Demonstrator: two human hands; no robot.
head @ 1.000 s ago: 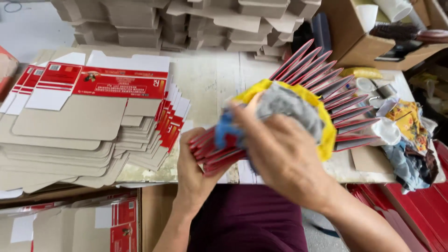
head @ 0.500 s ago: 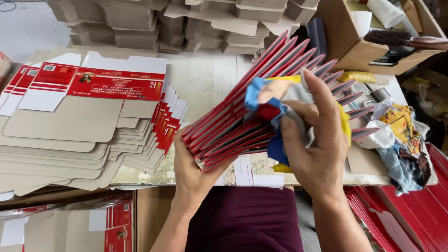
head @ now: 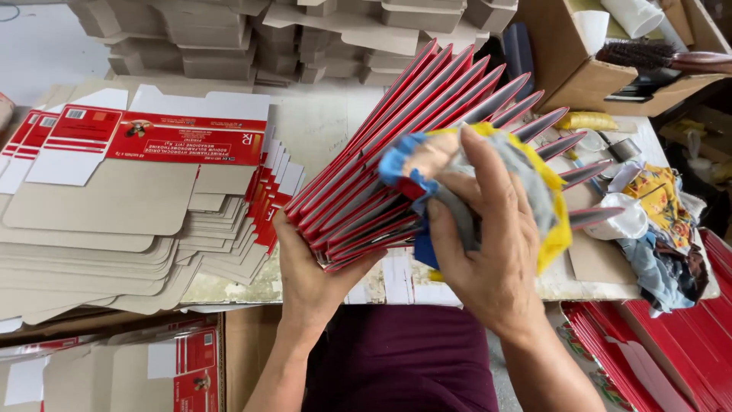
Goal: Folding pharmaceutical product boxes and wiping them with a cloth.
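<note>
The light, stiff, slippery fan of red carton blanks (head: pixel 412 152) is clamped at its near end by the left hand (head: pixel 309 275), while a soft rag bundle (head: pixel 488 179) is clutched against it by the right hand (head: pixel 488 244).

Two bare hands and forearms show, with no sleeves, gloves, rings, watch or bands on them. The left hand (head: pixel 309 278) has its forearm running off toward 7 o'clock; the right hand (head: pixel 488 252) has its forearm running off toward 5 o'clock. Between the forearms, at 6 o'clock, lies dark maroon clothing (head: pixel 400 358), plain and unpatterned.
</note>
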